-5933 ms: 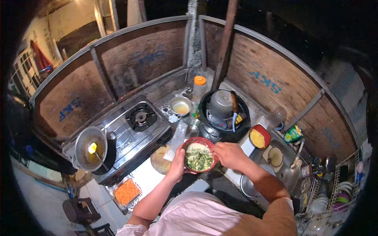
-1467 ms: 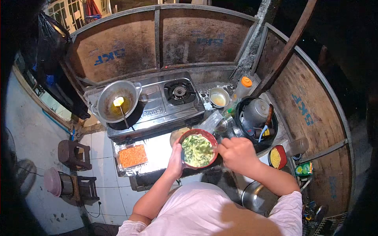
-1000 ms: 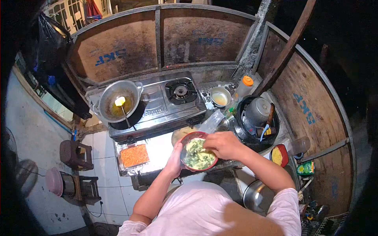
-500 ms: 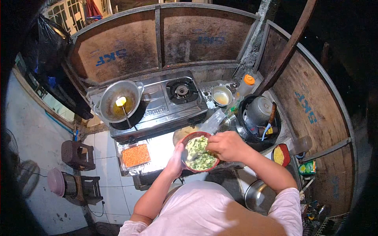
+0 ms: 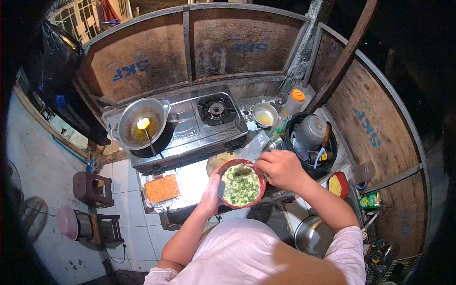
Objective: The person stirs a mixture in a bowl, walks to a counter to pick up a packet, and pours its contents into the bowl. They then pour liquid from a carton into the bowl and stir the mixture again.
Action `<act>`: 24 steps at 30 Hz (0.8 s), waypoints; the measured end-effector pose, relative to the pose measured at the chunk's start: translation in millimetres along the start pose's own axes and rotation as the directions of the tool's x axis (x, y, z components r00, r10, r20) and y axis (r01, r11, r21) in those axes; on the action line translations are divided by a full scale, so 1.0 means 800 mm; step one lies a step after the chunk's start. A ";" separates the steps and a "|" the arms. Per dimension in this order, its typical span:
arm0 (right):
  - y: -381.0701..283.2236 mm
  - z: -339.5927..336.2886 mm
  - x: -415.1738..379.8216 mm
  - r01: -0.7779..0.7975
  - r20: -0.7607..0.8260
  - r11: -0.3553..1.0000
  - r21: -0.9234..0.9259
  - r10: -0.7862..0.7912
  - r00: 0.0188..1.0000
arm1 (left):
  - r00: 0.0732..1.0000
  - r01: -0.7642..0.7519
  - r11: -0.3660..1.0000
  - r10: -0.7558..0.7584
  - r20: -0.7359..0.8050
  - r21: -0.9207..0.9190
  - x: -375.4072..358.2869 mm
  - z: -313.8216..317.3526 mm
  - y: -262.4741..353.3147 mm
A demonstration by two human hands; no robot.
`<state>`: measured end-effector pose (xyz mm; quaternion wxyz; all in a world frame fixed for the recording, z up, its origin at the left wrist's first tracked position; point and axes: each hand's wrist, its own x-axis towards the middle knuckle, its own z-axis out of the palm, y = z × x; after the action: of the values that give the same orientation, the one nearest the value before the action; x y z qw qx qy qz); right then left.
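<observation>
1. Wok (image 5: pixel 125 135): sits on the left side of the stove (image 5: pixel 190 136) with oil-like liquid inside. A long-handled utensil (image 5: pixel 148 138) leans over its rim, handle toward the front. A passing sleeve or arm could catch the handle and flick liquid out. No flame can be made out.
2. Tray (image 5: pixel 161 189): holds orange shreds below the stove's front edge. Drips from above could fall on the shreds if the bowl drifts left.
3. Left hand (image 5: pixel 210 192): clamped on the bowl's left side. It appears to be the only support; a wet or loosened grip could let the bowl drop.
4. Bowl (image 5: pixel 262 189): held near the counter's front edge, before the torso, with green-flecked mixture (image 5: pixel 241 187) inside. Excess tilt could cause a spill over the near rim.
5. Right hand (image 5: pixel 281 169): fingers closed together at the upper-right rim, apparently on a spoon (image 5: pixel 244 169). Brisk strokes could throw mixture out or push the bowl from the left hand.
</observation>
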<state>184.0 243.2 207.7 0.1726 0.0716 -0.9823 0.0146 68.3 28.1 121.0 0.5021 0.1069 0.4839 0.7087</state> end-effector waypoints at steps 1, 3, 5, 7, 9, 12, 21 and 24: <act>-0.003 0.001 0.002 -0.031 -0.032 0.992 -0.126 0.027 0.999 | 1.000 -0.001 1.000 0.001 0.000 -0.009 0.002 -0.001 -0.004; -0.018 0.018 -0.006 -0.060 -0.014 0.976 -0.209 0.059 0.998 | 0.999 -0.049 0.999 0.049 -0.008 0.019 0.009 -0.006 -0.017; -0.034 0.038 -0.017 -0.332 0.206 0.936 -0.114 0.349 0.914 | 0.995 -0.101 0.994 0.102 -0.022 0.046 0.014 -0.011 -0.027; -0.037 0.048 -0.026 -0.414 0.287 0.910 0.017 0.392 0.874 | 0.994 -0.091 0.995 0.093 -0.060 0.044 0.017 -0.011 -0.031; -0.039 0.052 -0.033 -0.424 0.198 0.866 0.265 0.382 0.903 | 0.995 -0.074 0.997 0.077 -0.069 0.035 0.014 -0.009 -0.028; -0.036 0.028 -0.044 -0.340 0.122 0.888 0.309 0.318 0.940 | 0.995 -0.056 0.998 0.057 -0.082 0.012 0.015 -0.017 -0.026; -0.039 -0.007 -0.048 0.006 0.038 0.995 -0.104 -0.002 0.999 | 0.997 -0.062 0.998 0.062 -0.054 -0.005 0.012 -0.010 -0.025; -0.033 -0.017 -0.032 -0.078 -0.122 0.985 -0.151 0.059 0.991 | 0.996 -0.071 0.998 0.070 -0.057 -0.001 0.009 -0.011 -0.023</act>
<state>216.2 221.3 212.1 0.2345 0.0230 -0.9704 -0.0521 70.3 29.8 99.6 0.4630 0.1030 0.4930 0.7294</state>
